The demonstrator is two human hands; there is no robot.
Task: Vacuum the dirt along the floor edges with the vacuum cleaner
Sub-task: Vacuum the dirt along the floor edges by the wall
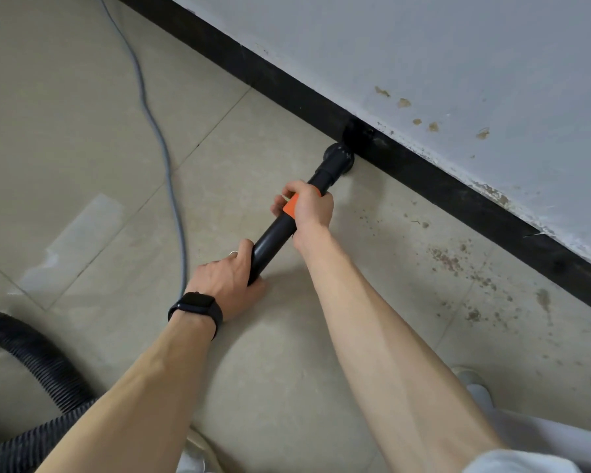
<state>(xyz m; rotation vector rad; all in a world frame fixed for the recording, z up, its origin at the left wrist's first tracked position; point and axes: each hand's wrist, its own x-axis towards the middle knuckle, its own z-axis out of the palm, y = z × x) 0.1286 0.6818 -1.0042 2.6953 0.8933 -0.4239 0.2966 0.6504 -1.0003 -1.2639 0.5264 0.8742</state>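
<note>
Down low, a tan tile floor (82, 97) meets a grey wall (423, 46) with a black strip (458, 196) along its bottom. A ribbed black hose (38, 363) curls at the left. The black vacuum tube (273, 238) slants to the strip, its round nozzle (338, 157) on the floor. The right hand (309, 208) grips the tube at its orange band (291, 206); the left hand (226, 285) holds it lower down. Brown dirt specks (447, 259) lie beside the strip.
</note>
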